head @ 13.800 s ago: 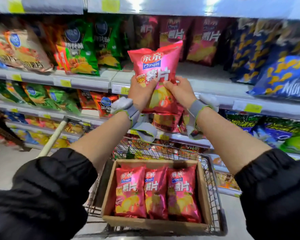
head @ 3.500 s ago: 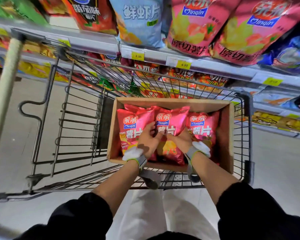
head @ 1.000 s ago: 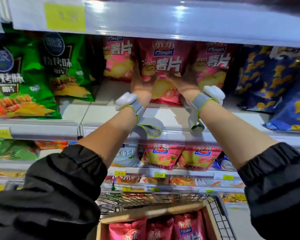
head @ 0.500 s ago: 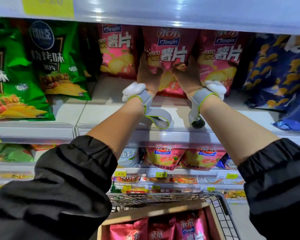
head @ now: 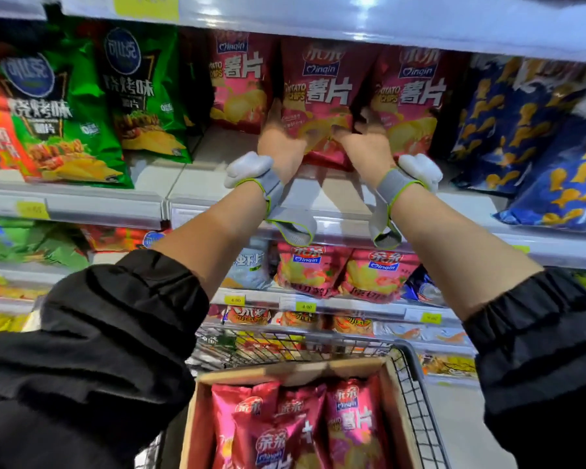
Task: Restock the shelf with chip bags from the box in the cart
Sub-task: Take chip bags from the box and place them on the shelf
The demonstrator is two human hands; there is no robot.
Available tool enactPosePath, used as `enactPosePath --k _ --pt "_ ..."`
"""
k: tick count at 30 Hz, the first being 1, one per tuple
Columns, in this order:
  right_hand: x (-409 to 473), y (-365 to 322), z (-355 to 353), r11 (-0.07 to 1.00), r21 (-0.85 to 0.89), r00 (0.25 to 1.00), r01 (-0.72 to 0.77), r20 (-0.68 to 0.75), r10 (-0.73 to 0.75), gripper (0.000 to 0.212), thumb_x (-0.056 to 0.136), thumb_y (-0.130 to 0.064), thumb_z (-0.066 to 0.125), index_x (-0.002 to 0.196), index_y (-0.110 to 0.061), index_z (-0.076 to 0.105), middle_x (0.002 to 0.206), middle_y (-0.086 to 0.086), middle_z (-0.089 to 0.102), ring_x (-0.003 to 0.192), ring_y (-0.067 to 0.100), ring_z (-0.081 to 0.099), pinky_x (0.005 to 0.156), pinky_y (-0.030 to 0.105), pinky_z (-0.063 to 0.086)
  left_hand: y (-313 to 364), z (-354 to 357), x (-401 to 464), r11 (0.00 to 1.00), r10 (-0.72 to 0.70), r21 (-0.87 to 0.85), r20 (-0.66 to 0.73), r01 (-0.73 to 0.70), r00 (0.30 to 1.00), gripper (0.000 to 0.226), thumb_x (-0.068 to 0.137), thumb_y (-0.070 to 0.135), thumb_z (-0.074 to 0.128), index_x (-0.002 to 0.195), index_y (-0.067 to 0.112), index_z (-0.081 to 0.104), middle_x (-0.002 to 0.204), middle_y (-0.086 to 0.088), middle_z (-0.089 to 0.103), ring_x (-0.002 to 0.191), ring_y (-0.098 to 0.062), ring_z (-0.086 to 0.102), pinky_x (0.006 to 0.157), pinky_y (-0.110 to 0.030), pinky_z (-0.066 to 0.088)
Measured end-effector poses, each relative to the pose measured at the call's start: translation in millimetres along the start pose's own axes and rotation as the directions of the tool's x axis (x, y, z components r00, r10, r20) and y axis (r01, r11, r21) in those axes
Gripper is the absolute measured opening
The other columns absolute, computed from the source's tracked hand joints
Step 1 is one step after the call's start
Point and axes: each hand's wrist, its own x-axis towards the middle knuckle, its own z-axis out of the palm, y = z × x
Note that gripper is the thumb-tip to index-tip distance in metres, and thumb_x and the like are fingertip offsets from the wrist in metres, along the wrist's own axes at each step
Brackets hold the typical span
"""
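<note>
Chip bags are what I am moving, and one pink chip bag (head: 322,106) is in my grip right now, standing upright on the shelf (head: 190,179) between two matching pink bags, one just to either side. My left hand (head: 279,143) holds its lower left edge and my right hand (head: 366,143) holds its lower right edge, fingers curled onto the foil, though the fingertips blur against the print and I cannot tell how deep they wrap. The bag's bottom looks to be touching the shelf floor or very nearly so.

I judge this to be the placing step: the bag is in its slot and only needs settling. Next I should loosen both hands without toppling it forward, then go down to the cardboard box (head: 398,411) in the cart (head: 423,418), where more pink bags lie flat. The row here looks full across, so the next one probably goes in front.
</note>
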Motion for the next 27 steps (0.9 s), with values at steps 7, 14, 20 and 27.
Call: enactPosePath --k 7,14,20,27 --pt "-52.1 18.0 -24.8 0.996 0.014 0.993 0.083 0.087 -0.084 0.048 0.076 -0.030 0.069 0.117 -0.012 0.050 0.110 0.005 0.061 0.105 0.017 0.056 0.095 0.033 0.044 2.5 -20.1 -78.7 0.986 0.070 0.152 0.021 -0.073 0.997 0.071 0.085 0.022 0.066 0.145 0.008 0.030 0.149 -0.008 0.038 0.137 -0.018 0.036 0.093 -0.011 0.025" --pt "-116.8 46.0 -37.5 0.997 0.074 0.974 0.006 0.225 -0.022 0.072 0.080 -0.030 0.069 0.138 -0.003 0.035 0.088 -0.007 0.046 0.100 0.014 0.047 0.096 0.028 0.039 -20.6 -37.5 -160.5 0.962 0.000 0.273 0.049 -0.013 0.999 0.075 0.086 0.029 0.066 0.147 0.011 0.027 0.154 -0.012 0.029 0.143 -0.021 0.026 0.112 -0.024 0.018" --pt "-177.5 74.0 -47.9 0.989 0.143 0.947 -0.048 0.322 -0.001 0.054 0.086 -0.011 0.064 0.132 0.004 0.040 0.107 0.014 0.056 0.093 0.016 0.053 0.074 0.012 0.044 -56.4 -57.4 -219.5 0.958 -0.096 0.273 -0.001 0.093 0.995 0.073 0.084 0.028 0.069 0.145 0.012 0.032 0.150 -0.009 0.037 0.139 -0.020 0.035 0.113 -0.029 0.028" --pt "-246.1 129.5 -33.9 0.972 0.092 0.898 -0.215 0.409 0.160 0.045 0.087 -0.012 0.063 0.126 0.004 0.049 0.097 0.011 0.062 0.079 0.008 0.054 0.066 0.008 0.042 -114.0 -75.6 -280.9 0.906 -0.296 0.305 -0.043 0.295 0.954 0.071 0.085 0.029 0.068 0.144 0.008 0.035 0.148 -0.010 0.041 0.137 -0.023 0.038 0.110 -0.029 0.031"
